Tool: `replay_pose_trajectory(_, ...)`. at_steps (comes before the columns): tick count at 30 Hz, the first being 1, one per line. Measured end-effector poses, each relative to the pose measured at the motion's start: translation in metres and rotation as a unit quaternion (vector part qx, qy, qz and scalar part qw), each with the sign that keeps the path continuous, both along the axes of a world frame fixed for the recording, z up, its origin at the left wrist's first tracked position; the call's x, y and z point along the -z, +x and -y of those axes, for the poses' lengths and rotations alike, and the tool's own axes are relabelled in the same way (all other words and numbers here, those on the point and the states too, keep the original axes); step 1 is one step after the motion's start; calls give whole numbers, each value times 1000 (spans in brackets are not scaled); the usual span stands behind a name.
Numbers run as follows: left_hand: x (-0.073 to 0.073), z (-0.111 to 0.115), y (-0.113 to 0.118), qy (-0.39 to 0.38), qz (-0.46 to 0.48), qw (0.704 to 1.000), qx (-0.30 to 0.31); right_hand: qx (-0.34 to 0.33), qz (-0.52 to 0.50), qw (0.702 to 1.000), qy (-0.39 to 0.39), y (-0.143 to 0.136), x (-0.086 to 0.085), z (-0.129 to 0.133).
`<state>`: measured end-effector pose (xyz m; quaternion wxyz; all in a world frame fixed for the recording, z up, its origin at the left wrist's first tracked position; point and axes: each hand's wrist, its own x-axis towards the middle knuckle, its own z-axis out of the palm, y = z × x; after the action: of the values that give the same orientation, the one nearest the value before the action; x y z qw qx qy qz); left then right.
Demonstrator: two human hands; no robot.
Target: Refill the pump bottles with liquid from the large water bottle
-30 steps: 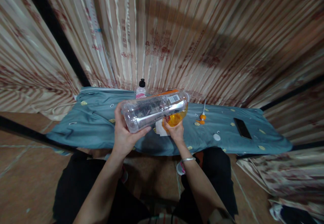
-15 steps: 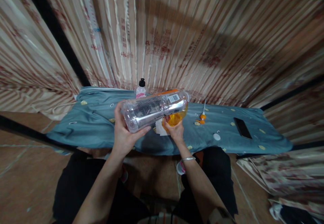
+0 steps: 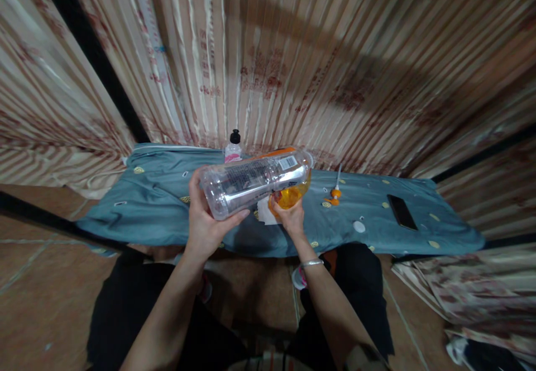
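A large clear bottle is held aslant above the desk in the left hand. Its base end is gripped, with the fingers wrapped around the far side and the thumb laid along the lower edge, while its narrower end is pointed to the right and away from the person. A barcode and dark print are seen on its label. A strip of orange is shown along the upper edge, but its owner cannot be told.

An amber container is clasped by the right hand, with the fingers closed about its near side. It is partly covered from view by the clear bottle, so it cannot be told whether the two mouths are joined. A white piece is seen just to the left of the right hand. A silver bangle is worn on the right wrist.

Behind the clear bottle, a small bottle with a black cap is stood near the curtain. To the right of the hands, an orange pump with a pale tube is laid on the blue-green cloth; nearer the front edge, a white disc is seen, and further right a black phone is laid flat.
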<state>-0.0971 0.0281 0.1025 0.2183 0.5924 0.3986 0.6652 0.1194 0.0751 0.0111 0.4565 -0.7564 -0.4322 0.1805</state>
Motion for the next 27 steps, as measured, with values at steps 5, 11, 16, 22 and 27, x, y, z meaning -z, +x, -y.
replay_pose_trajectory(5, -1, 0, 1, 7, -1, 1000, -2, 2, 2, 1000, -6, -1, 0, -1)
replay_pose_trajectory(11, 1, -1, 1, 11, 6, 1000, -1, 3, 6, 1000, -10, -2, -3, 0)
replay_pose_trajectory(16, 2, -1, 1, 15, 12, 1000, 0, 5, 5, 1000, -20, -2, -5, 1)
replay_pose_trajectory(22, -1, 0, 0, 16, -5, 1000, -7, -1, 5, 1000, -10, -2, -5, 1)
replay_pose_trajectory(27, -1, 0, 0, 21, -9, 1000, -11, 2, 15, 1000, -24, -2, -6, 2)
